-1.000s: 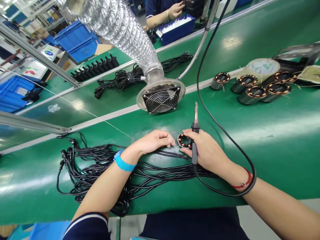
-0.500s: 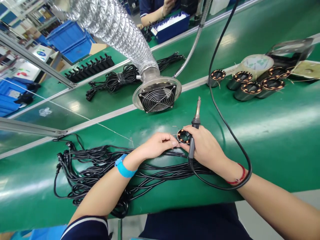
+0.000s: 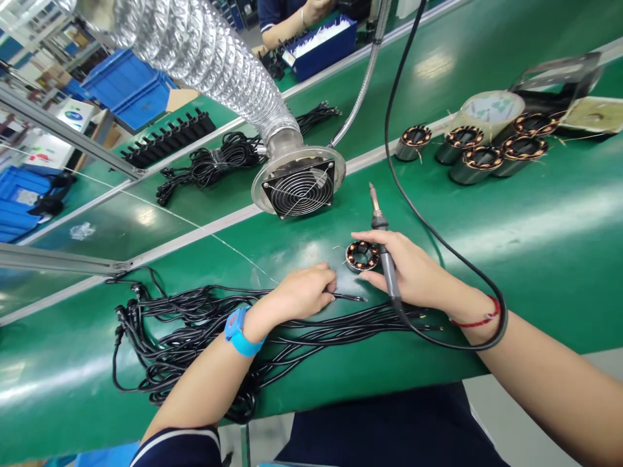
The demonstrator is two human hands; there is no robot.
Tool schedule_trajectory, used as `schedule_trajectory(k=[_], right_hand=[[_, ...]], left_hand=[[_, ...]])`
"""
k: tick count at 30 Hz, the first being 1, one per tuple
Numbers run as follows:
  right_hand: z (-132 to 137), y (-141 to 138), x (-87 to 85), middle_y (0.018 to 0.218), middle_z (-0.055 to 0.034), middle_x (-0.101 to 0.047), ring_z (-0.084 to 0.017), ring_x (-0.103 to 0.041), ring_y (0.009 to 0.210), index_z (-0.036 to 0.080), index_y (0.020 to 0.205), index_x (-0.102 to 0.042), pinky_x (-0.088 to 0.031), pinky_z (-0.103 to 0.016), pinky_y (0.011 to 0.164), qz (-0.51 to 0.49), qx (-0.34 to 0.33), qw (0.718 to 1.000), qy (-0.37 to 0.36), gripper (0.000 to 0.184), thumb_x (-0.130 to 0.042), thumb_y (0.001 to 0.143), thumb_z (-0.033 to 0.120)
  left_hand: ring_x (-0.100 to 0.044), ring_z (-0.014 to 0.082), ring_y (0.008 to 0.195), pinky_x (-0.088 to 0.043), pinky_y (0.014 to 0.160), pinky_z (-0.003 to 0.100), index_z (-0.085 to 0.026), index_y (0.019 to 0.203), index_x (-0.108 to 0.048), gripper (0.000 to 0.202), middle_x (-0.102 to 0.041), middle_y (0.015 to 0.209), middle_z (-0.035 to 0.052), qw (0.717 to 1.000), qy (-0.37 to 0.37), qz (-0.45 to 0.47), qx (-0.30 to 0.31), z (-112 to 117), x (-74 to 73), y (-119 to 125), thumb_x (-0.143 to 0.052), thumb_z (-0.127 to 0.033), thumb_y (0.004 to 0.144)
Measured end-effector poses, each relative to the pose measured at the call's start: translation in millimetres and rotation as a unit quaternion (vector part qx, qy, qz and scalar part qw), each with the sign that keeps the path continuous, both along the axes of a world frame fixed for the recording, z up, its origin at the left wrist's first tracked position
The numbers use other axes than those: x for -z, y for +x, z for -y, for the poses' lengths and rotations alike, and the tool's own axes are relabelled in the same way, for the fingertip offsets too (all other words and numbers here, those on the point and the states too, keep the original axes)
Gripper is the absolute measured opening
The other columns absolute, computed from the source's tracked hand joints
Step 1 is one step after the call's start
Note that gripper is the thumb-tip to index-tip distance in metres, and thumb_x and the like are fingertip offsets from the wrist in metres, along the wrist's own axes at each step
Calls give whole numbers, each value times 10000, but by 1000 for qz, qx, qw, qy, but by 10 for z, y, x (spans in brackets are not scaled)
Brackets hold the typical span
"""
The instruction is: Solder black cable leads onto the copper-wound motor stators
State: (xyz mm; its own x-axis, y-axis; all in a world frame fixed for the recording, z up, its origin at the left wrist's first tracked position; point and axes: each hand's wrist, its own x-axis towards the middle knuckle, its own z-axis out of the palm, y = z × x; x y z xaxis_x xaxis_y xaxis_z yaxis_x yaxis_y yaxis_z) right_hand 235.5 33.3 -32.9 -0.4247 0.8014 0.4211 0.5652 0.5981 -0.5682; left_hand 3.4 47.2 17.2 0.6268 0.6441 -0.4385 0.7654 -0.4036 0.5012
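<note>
My right hand (image 3: 413,266) holds a soldering iron (image 3: 388,263) lying across the palm, its metal tip pointing up and away. The thumb and fingers of that hand are spread around a ring-shaped stator with copper windings (image 3: 363,255), which stands on the green bench. Thin wire ends stick out on the stator's left side. To the left of it, my left hand (image 3: 309,290) is closed with curled fingers at a black cable (image 3: 351,298), whose end points toward the right. More black cables (image 3: 335,329) lie below this hand.
Over the bench hangs a fume extractor fan (image 3: 302,189) on a silver duct (image 3: 233,61). Several stators (image 3: 476,166) stand at the back right beside a tape roll (image 3: 491,110). The iron's cord (image 3: 438,243) loops past my right wrist. Across the bench, another person's arm (image 3: 285,32) is near a blue box (image 3: 324,52).
My left hand has moved away from the stator and down to the cable end. My right fingers have opened away from the stator, with the iron now leaning the other way.
</note>
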Motion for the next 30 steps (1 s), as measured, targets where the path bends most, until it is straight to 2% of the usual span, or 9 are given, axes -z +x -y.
schedule_trajectory(k=[3,6,9,12,15,17,23,27,30], right_hand=[[52,6,-147,1189,-110,-657,-270,-634,1105,216,1279,-448,-510,-465,965,-63,39,997,-11,433,-603,886,312],[152,-78,-315,1048,-57,-700,-208,-683,979,252,1239,-458,-556,-386,896,-136,70,987,-40,334,-553,920,231],[252,-220,-427,980,-24,-689,-149,-696,847,274,1230,-450,-590,-294,781,-237,33,965,-104,316,-534,933,205],[307,-357,-463,973,-24,-667,-132,-690,803,275,1230,-432,-603,-288,769,-327,12,931,-165,333,-567,928,237],[304,-453,-466,962,-18,-648,-129,-690,779,279,1217,-408,-612,-294,762,-398,29,894,-201,380,-622,904,297],[281,-499,-470,929,-2,-641,-125,-691,747,280,1188,-406,-616,-288,743,-420,39,883,-208,385,-643,888,321],[206,-633,-436,838,42,-603,-95,-659,624,283,1121,-425,-604,-245,666,-440,68,871,-207,348,-639,849,240],[166,-624,-356,847,39,-612,-96,-673,706,282,1153,-428,-588,-233,701,-431,51,882,-184,369,-604,845,179],[144,-541,-301,958,-3,-652,-112,-680,820,272,1180,-405,-582,-260,770,-420,33,889,-180,417,-619,837,171]], left_hand=[[-496,137,712,-385,673,261,-174,783,-566,43,-577,777,7,992,-39,97,-71,-1,-35,-7,-581,-193,818],[-454,103,621,-365,596,232,-158,802,-577,156,-556,690,-12,951,-138,236,-145,0,-95,-51,-574,-311,836],[-478,98,611,-381,581,225,-135,829,-597,267,-588,682,6,911,-178,327,-175,13,-133,-81,-610,-402,816],[-503,101,611,-401,590,228,-130,821,-594,335,-595,659,10,894,-176,365,-190,10,-144,-88,-649,-459,790],[-507,100,617,-418,617,238,-135,809,-591,355,-583,650,2,890,-169,376,-196,-6,-143,-82,-652,-484,786],[-507,101,629,-420,624,238,-142,804,-585,348,-576,664,-2,888,-161,378,-206,-10,-139,-73,-652,-482,783],[-513,107,660,-423,636,236,-154,825,-584,317,-583,727,2,890,-121,373,-234,21,-67,-47,-642,-464,790],[-508,106,669,-412,655,235,-150,854,-600,261,-596,735,2,907,-78,352,-217,9,-24,-62,-554,-406,874],[-503,105,665,-406,674,240,-147,825,-597,295,-594,706,1,915,-82,345,-192,-20,-46,-87,-526,-424,895]])
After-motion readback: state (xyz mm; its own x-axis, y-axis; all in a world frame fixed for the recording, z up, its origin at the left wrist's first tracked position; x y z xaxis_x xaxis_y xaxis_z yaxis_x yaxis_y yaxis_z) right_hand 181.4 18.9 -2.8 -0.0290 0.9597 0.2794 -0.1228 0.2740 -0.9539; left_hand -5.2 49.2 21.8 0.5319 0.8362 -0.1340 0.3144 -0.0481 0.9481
